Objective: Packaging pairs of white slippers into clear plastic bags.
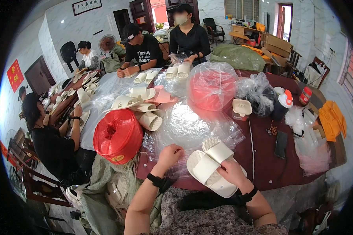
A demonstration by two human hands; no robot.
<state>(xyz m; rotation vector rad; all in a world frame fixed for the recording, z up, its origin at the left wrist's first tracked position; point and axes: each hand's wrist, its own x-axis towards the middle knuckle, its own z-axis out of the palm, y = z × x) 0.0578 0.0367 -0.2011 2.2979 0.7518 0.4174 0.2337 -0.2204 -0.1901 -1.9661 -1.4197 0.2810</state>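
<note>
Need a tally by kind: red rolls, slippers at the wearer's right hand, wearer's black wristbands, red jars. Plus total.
Red rolls: 2 (bare roll, wrapped roll)
Slippers at the right hand: 2
Black wristbands: 2
Red jar: 1
Total: 7

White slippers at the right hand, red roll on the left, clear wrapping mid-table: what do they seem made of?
White slippers: probably moulded foam or soft plastic, mostly matte; the footbeds look textured. Red roll: likely plastic twine, glossy, with bright highlights. Clear wrapping: apparently thin plastic film, shiny, see-through, creased.
</note>
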